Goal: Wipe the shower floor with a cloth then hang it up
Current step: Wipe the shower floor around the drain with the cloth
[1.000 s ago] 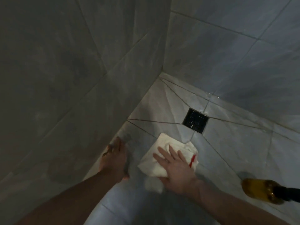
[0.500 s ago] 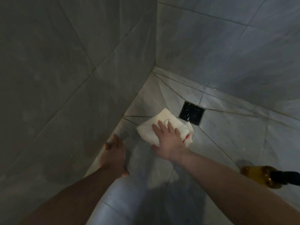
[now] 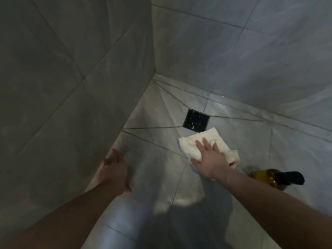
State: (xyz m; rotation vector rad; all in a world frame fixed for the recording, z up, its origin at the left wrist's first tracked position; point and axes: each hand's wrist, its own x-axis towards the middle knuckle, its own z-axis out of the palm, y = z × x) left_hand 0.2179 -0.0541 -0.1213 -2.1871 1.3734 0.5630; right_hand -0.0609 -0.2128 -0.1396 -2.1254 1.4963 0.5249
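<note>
The right hand [image 3: 209, 159] lies flat on the white cloth [image 3: 206, 144], fingers straight and spread, pressing it against the shower floor [image 3: 161, 141]. The cloth is crumpled and partly folded, with a small red mark at its lower right corner, at about 4 o'clock from the hand. Its far edge sits just beside the black square drain [image 3: 195, 120], which lies at 12 o'clock from the cloth; whether the two touch is hard to tell. The cloth rests on pale, marbled tiles whose grout lines run toward the drain.

The left hand [image 3: 115, 172] is planted at the foot of the left wall [image 3: 62, 87], at 9 o'clock from the cloth and well apart from it. Its fingers reach forward toward the seam where floor and wall meet, and it holds nothing; the dim light hides how far the fingers bend, though they look relaxed and flat. Both forearms are bare and enter from the bottom of the view.

An amber bottle [image 3: 265, 178] with a black pump top stands on the floor at 4 o'clock from the cloth, near the right forearm. The back wall [image 3: 251, 51] meets the left wall in a corner at 11 o'clock from the drain. The floor near the bottom of the view is in dark shadow.
</note>
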